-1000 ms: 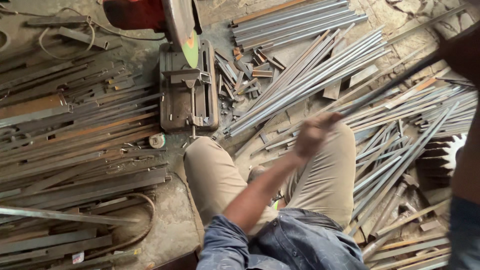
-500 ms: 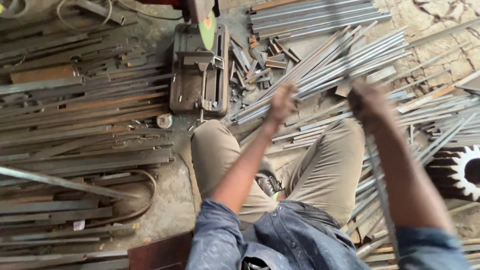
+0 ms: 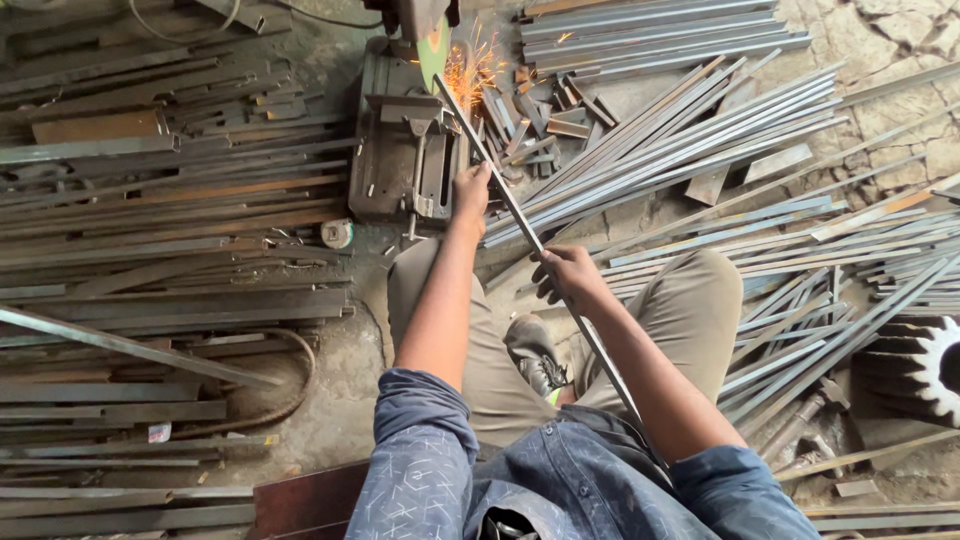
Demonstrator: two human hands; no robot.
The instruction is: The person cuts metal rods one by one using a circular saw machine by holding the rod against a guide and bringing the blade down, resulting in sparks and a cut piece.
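view from a head camera looking down at a seated person's own two arms and bent knees in tan trousers, on a workshop floor covered in metal stock. a long thin steel bar (image 3: 520,215) runs diagonally from the person's lap at about 5 o'clock up to the cut-off saw (image 3: 405,150) at 12 o'clock. the left hand (image 3: 470,190) is closed around the bar close to the saw, just below the vise. the right hand (image 3: 568,275) is closed around the same bar lower down, nearer the body, between the knees. the far tip of the bar meets the saw blade (image 3: 435,45), and orange sparks (image 3: 470,70) spray out to the right of the blade. short offcuts (image 3: 545,110) lie scattered just right of the saw. at 1 to 3 o'clock, bundles of long grey bars (image 3: 700,120) lie fanned across the ground. at 9 o'clock, flat rusty strips (image 3: 160,200) are stacked in rows. a small round tape measure (image 3: 337,233) sits on the floor just left of the left forearm. a dark shoe (image 3: 535,355) shows between the knees. a toothed gear wheel (image 3: 925,365) sits at the 4 o'clock edge. both sleeves are blue patterned cloth.
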